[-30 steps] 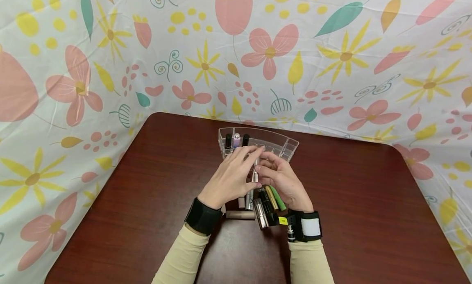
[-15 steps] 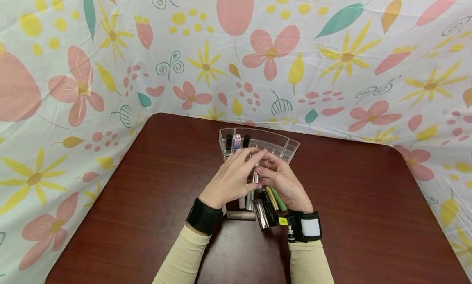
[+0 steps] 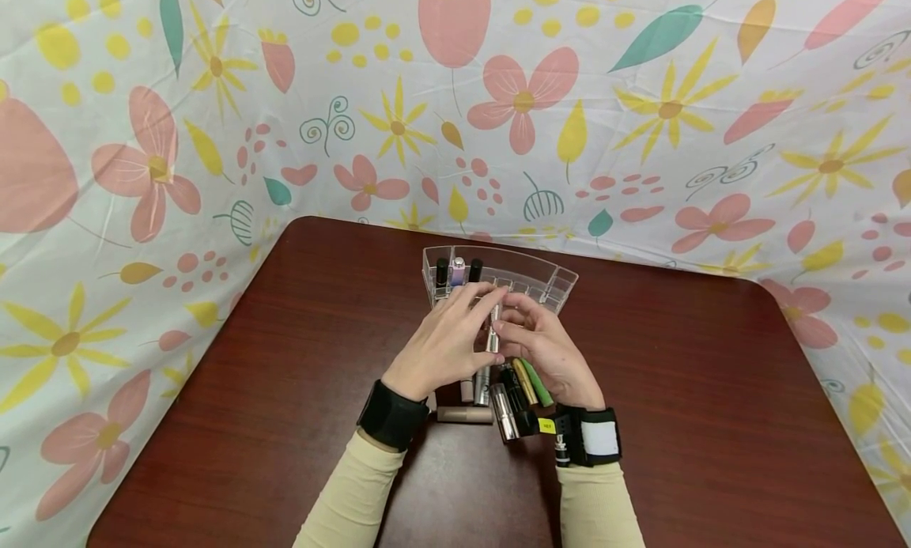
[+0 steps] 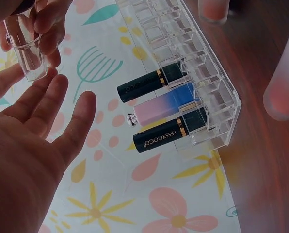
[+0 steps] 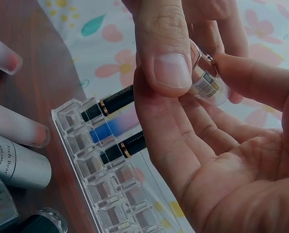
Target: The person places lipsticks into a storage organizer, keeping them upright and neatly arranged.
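Note:
Between my hands is a slim lipstick tube (image 3: 493, 338) with a clear end (image 4: 34, 63) and a barcode label (image 5: 206, 86). My right hand (image 3: 551, 346) pinches it between thumb and fingers. My left hand (image 3: 444, 338) surrounds it from the other side, fingers mostly straight in the left wrist view, fingertips right at the tube. The left thumb overlaps the right hand in the right wrist view. Behind the hands stands a clear acrylic organizer (image 3: 512, 257). It holds two black lipsticks (image 4: 159, 137) and a pink-and-blue one (image 4: 156, 109).
Several makeup tubes lie on the brown table (image 3: 285, 334) below the hands: a tan tube (image 3: 464, 415), a silver tube (image 3: 504, 413), a gold one (image 3: 525, 382) and a green one (image 3: 537, 383). A floral cloth (image 3: 398, 50) hangs behind the table.
The lipstick tube has turned slightly in the fingers, showing more of its bright side in the head view. Both hands stay in nearly the same place.

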`<state>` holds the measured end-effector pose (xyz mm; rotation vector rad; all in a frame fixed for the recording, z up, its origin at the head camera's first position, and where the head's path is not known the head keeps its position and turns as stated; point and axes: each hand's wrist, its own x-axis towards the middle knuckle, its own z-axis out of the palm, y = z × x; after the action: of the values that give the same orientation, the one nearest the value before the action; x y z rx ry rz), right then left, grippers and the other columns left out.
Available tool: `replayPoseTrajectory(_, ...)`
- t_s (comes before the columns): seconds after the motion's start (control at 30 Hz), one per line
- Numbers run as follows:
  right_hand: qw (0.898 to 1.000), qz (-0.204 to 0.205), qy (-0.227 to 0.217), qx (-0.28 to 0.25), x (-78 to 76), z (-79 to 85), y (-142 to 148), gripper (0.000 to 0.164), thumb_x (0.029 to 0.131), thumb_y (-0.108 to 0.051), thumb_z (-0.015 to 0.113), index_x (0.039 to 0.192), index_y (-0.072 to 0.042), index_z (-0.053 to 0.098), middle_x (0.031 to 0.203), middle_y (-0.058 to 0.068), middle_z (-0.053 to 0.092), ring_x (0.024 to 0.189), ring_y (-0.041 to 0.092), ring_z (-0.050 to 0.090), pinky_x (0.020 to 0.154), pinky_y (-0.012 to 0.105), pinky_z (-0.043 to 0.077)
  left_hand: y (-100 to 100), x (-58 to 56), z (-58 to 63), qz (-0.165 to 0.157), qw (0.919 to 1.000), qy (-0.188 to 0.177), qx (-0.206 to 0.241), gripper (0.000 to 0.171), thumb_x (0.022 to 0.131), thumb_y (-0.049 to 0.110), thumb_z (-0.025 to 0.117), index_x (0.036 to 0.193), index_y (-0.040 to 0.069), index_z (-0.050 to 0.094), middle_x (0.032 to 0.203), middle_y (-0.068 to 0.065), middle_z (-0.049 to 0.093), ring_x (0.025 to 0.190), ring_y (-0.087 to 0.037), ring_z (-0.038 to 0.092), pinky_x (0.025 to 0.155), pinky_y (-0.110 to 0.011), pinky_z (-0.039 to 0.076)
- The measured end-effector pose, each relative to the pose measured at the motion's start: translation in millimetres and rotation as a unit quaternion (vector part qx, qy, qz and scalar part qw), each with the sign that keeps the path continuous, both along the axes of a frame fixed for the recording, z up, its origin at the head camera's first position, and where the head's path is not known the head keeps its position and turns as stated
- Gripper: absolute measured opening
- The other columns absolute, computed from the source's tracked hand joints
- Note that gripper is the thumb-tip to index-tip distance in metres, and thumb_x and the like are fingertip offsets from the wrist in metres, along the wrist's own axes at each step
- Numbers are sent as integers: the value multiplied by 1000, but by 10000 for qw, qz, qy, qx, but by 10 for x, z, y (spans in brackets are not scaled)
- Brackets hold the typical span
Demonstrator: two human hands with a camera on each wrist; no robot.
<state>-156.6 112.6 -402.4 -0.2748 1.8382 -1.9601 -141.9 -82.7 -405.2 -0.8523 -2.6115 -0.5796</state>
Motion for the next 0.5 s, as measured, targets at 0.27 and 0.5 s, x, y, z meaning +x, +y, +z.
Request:
replayPoseTrajectory(0.27, 10000, -26, 18, -7, -16, -57, -15, 52, 102, -13, 62, 150, -9, 43, 113, 2, 60, 91, 11, 64, 73, 28, 59, 7, -1, -19, -9, 10000, -24, -9, 94, 78, 40, 88, 155, 16, 40, 145, -10, 49, 127, -25, 55, 101, -43, 51)
replayPoseTrajectory(0.5, 10000, 14, 26, -41, -38, -113, -30, 52, 102, -13, 62, 150, -9, 43, 107, 3, 59, 86, 13, 62, 68, 30, 59, 13, -6, -42, 21, 9996, -172, -201, 92, 79, 40, 87, 155, 16, 40, 147, -11, 48, 132, -27, 53, 103, -45, 51)
